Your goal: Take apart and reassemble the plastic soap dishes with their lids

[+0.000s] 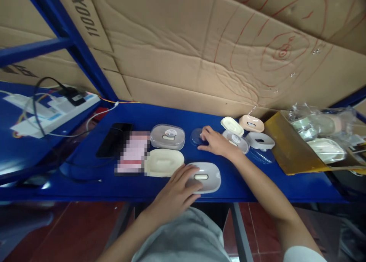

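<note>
My left hand (181, 186) is curled round the left end of a grey oval soap dish (211, 178) with a cream insert in its middle, at the table's front edge. My right hand (213, 140) reaches farther back, its fingers closed on the right side of a clear plastic lid (196, 137) lying on the table. Left of the grey dish lies a cream soap dish tray (164, 163). Behind that tray stands a soap dish under a clear cover (167, 136) with a round label. Part of the lid is hidden by my right fingers.
Right of my right hand cluster a cream tray (232, 125), a peach dish (251, 123), a labelled dish (243, 144) and a grey dish (260, 141). An open carton (281, 146) holds bagged parts. Leftward are a black phone (113, 140), a blurred pink item (133, 151) and a power strip (57, 115).
</note>
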Tool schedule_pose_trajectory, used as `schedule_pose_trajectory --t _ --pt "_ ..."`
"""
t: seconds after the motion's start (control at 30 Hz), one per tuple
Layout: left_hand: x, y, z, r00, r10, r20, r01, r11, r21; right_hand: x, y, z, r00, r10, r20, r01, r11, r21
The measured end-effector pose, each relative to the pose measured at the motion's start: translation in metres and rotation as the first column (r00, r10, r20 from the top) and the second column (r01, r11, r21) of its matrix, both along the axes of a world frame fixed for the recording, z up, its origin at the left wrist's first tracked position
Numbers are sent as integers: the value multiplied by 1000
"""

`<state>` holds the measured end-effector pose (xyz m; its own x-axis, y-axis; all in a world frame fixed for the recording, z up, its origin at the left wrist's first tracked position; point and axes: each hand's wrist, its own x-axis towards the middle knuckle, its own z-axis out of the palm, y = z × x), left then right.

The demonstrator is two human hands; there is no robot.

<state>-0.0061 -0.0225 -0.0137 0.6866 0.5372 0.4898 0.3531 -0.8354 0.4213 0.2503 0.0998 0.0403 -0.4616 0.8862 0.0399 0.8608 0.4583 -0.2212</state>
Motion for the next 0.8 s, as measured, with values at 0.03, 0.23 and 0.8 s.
schedule_pose_trajectory --t 0.03,0.23,0.8 --pt "0 0 0 1000 21 3 -21 1000 7 4 -12 0 1000 -7 -14 7 1000 -10" --pt "2 -4 -7 990 141 20 -141 990 -7 15 -76 13 891 64 -449 -84 996 -26" --pt "7 -3 -16 958 265 106 -259 963 -70 -12 -147 -33 997 71 -25 -64 975 211"
